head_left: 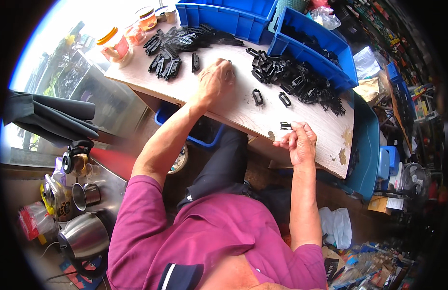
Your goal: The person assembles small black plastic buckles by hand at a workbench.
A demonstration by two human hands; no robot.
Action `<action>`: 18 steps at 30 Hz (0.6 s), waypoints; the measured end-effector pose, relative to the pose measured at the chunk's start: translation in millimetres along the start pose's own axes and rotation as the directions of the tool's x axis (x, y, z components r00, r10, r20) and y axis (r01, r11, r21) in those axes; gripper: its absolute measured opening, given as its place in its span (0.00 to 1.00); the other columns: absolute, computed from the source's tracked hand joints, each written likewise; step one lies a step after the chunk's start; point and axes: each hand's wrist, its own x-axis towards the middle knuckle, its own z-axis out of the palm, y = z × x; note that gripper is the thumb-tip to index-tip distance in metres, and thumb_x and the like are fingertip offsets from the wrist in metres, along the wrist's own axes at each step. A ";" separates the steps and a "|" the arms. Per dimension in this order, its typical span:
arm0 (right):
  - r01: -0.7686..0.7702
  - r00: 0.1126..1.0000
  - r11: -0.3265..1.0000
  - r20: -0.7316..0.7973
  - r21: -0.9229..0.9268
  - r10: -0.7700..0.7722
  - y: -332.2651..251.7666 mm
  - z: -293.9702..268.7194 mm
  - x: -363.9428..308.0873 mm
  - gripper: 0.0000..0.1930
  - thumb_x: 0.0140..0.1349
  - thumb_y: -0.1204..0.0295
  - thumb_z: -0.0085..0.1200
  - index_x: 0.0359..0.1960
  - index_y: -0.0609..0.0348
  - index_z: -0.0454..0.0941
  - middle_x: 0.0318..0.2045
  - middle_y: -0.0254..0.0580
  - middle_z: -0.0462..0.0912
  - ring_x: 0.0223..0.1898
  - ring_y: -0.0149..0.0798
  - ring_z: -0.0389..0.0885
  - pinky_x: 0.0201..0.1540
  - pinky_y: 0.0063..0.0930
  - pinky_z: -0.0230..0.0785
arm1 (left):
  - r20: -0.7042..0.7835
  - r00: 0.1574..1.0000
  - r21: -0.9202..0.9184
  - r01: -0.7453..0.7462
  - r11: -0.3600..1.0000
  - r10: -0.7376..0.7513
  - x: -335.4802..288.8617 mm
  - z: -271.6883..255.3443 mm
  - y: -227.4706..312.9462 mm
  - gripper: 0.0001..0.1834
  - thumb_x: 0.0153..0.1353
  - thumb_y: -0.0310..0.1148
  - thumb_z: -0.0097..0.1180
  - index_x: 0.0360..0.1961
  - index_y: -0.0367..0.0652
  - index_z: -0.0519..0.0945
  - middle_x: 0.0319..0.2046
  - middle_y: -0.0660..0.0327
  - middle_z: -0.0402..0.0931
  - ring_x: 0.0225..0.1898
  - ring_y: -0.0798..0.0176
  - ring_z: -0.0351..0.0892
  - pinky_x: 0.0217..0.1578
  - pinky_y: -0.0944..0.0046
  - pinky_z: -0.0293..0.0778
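Observation:
My left hand [216, 79] rests palm-down on the worn wooden table [233, 104], fingers curled, between two heaps of small black plastic parts. Whether it holds a part is hidden. My right hand [299, 141] hovers at the table's near edge and pinches one small black plastic part [285, 125] between thumb and fingertips. Two loose black frame-shaped parts [257, 96] lie on the table between my hands. A heap of flat black pieces [178, 46] lies left of my left hand, and a larger heap of black frames [294, 79] lies to its right.
Blue plastic bins [330, 46] stand at the back and right of the table, one holding more black parts. Jars with orange lids [115, 43] stand at the table's left corner. A steel kettle [84, 237] and cups sit on a low surface at my left.

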 end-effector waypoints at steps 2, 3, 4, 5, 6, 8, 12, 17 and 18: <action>-0.001 1.000 1.000 -0.001 0.003 0.001 -0.1 -3.0 0.7 0.08 0.63 0.71 0.55 0.28 0.55 0.70 0.08 0.31 0.68 0.13 0.30 0.76 0.21 0.41 0.82 | -0.239 0.970 0.119 0.070 0.990 -0.040 0.1 5.0 8.1 0.12 0.57 0.41 0.60 0.34 0.43 0.82 0.37 0.54 0.80 0.42 0.49 0.78 0.44 0.53 0.72; -0.006 1.000 1.000 0.009 0.006 0.006 -0.1 -3.9 0.8 0.08 0.63 0.71 0.55 0.28 0.55 0.70 0.08 0.31 0.68 0.13 0.30 0.76 0.21 0.41 0.82 | -0.158 0.983 0.223 0.127 0.966 -0.093 2.4 3.4 9.4 0.16 0.59 0.46 0.58 0.33 0.44 0.83 0.37 0.54 0.80 0.44 0.48 0.76 0.47 0.51 0.70; -0.007 1.000 1.000 0.005 0.006 0.007 -0.3 -4.4 0.6 0.08 0.63 0.71 0.55 0.28 0.55 0.70 0.08 0.31 0.68 0.13 0.30 0.76 0.21 0.41 0.82 | -0.154 0.984 0.222 0.126 0.967 -0.093 2.5 2.2 11.3 0.16 0.59 0.46 0.58 0.33 0.44 0.83 0.37 0.54 0.80 0.44 0.48 0.76 0.47 0.51 0.70; -0.011 1.000 1.000 0.005 0.007 0.011 -0.5 -4.6 0.3 0.08 0.63 0.71 0.55 0.28 0.55 0.70 0.08 0.31 0.68 0.13 0.30 0.76 0.21 0.41 0.82 | -0.099 0.980 0.263 0.191 0.946 -0.170 2.6 1.0 12.9 0.16 0.58 0.46 0.59 0.32 0.44 0.84 0.37 0.55 0.80 0.44 0.48 0.76 0.48 0.51 0.70; -0.014 1.000 1.000 0.001 0.008 0.014 -0.4 -5.0 0.3 0.08 0.63 0.71 0.55 0.28 0.55 0.70 0.08 0.31 0.68 0.13 0.30 0.76 0.20 0.41 0.82 | -0.045 0.968 0.306 0.248 0.919 -0.247 3.6 -1.6 16.6 0.16 0.58 0.47 0.59 0.31 0.44 0.84 0.37 0.55 0.81 0.44 0.48 0.76 0.48 0.51 0.70; -0.009 1.000 1.000 -0.002 0.017 0.009 0.8 -5.3 2.6 0.07 0.63 0.71 0.55 0.29 0.55 0.70 0.08 0.31 0.68 0.13 0.30 0.76 0.20 0.41 0.82 | -0.032 0.958 0.293 0.283 0.913 -0.286 5.2 -5.0 24.1 0.17 0.57 0.48 0.58 0.29 0.46 0.85 0.36 0.55 0.81 0.45 0.49 0.76 0.48 0.51 0.69; -0.023 0.999 1.000 0.025 -0.020 0.024 1.4 -7.9 3.8 0.05 0.65 0.71 0.52 0.30 0.55 0.71 0.09 0.31 0.66 0.16 0.32 0.76 0.24 0.46 0.83 | 0.022 0.965 0.354 0.237 0.905 -0.261 2.0 1.2 26.6 0.17 0.56 0.49 0.55 0.30 0.49 0.86 0.36 0.57 0.82 0.46 0.49 0.76 0.49 0.51 0.68; -0.013 1.000 0.999 0.011 -0.032 0.013 -0.4 -5.3 3.2 0.06 0.64 0.70 0.52 0.30 0.55 0.72 0.09 0.30 0.66 0.16 0.32 0.77 0.24 0.46 0.83 | -0.052 0.979 0.309 0.202 0.929 -0.195 -2.2 0.2 26.4 0.18 0.57 0.50 0.56 0.31 0.48 0.86 0.36 0.57 0.82 0.46 0.50 0.76 0.48 0.51 0.68; -0.014 1.000 0.999 0.012 -0.033 0.015 0.0 -5.6 4.4 0.06 0.65 0.70 0.52 0.30 0.55 0.71 0.09 0.30 0.67 0.16 0.32 0.77 0.24 0.46 0.83 | -0.080 0.980 0.319 0.198 0.927 -0.182 -1.8 -2.5 27.9 0.18 0.57 0.51 0.57 0.31 0.47 0.86 0.36 0.57 0.82 0.46 0.50 0.76 0.48 0.51 0.68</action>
